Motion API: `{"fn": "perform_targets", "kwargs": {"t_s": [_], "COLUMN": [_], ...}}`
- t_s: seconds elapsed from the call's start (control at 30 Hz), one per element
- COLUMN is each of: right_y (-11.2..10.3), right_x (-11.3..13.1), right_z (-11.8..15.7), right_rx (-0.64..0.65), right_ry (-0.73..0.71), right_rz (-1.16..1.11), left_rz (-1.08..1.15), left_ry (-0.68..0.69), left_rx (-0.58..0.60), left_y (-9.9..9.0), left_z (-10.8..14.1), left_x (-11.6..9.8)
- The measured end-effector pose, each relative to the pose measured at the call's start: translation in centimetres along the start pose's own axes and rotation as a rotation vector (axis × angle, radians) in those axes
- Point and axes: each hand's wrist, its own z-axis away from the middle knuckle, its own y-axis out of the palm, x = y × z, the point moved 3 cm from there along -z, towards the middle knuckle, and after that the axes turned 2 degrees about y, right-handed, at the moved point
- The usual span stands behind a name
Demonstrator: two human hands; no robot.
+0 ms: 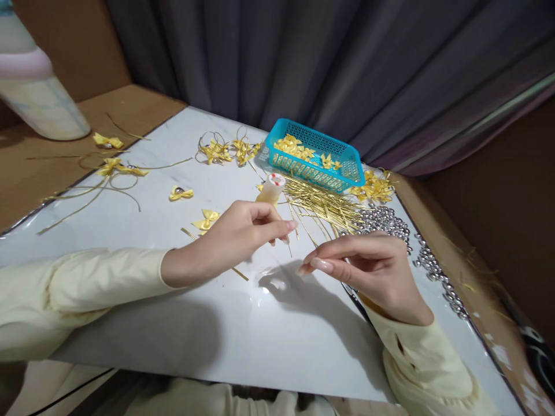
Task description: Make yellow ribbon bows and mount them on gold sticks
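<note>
My left hand (255,231) pinches a thin needle (290,250) between thumb and fingers, with its tip pointing down. To its right, my right hand (364,268) is closed in a pinch above the white board (277,341); what its fingertips hold, if anything, is too fine to see. A spool of thread (272,189) stands just behind my left hand. Close to my left wrist, a yellow ribbon bow (205,221) lies near a short gold cord (240,274). Beyond my right hand lies a bundle of gold cords (323,202).
A teal basket (314,173) at the back holds yellow bows. Silver beads (385,224) are heaped at the right, with more along the edge. Bows with gold cords (115,167) lie at the left. A bottle (39,86) stands far left, before a dark curtain (277,58).
</note>
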Motion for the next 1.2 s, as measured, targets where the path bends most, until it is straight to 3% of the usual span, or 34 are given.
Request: {"fn": "perform_targets", "kwargs": {"t_s": [1.2], "right_y": [1.0], "right_x": [-0.5], "right_z": [-0.3], "right_rx": [0.175], "right_ry": [0.044], "right_rz": [-0.154], "left_rz": [-0.034], "left_ry": [0.031], "left_rx": [0.003], "left_y": [0.2], "left_z": [0.1], "left_x": [0.4]}}
